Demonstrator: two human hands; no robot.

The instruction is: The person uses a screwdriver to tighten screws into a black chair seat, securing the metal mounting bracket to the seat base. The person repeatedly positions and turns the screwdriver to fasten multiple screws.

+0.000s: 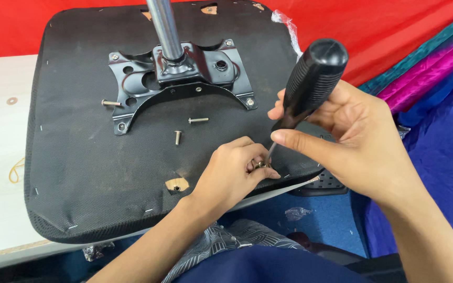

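Pinching a small bolt against the black fabric seat underside, the left hand steadies it at the seat's 4 o'clock edge. The right hand is clenched around the ribbed black screwdriver, tip meeting the bolt head. Judgement: keep the shaft square to the bolt and press down before turning. Farther off, two loose bolts lie below the glossy black mounting plate, with a chrome post at 12 o'clock.
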